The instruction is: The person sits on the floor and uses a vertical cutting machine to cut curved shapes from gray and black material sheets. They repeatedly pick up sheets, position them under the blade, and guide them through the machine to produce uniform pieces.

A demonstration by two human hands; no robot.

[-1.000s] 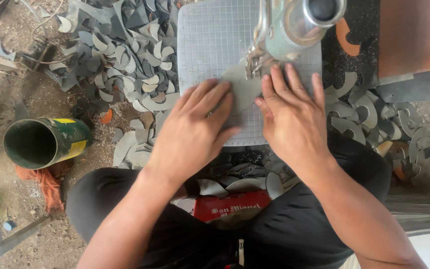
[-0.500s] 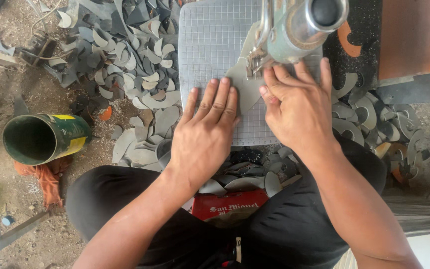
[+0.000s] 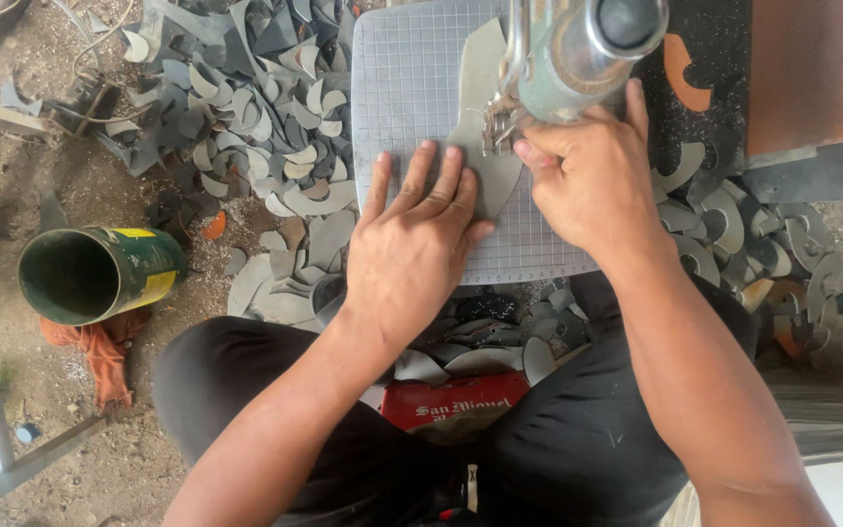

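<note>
left hand [image 3: 412, 244] flat on curved grey sheet [image 3: 480, 117] | right hand [image 3: 592, 176] pinches it — gridded mat [image 3: 412, 88]

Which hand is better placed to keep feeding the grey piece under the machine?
Probably the left hand: it lies flat on the grey piece on the grid mat, so it can push. The right hand is up beside the machine head, fingertips at its foot.

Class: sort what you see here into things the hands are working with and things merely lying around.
In use: left hand, right hand, grey cut-out piece, gridded mat, machine head.

Lying about: grey offcuts, green can, orange rag, red crate.
</note>
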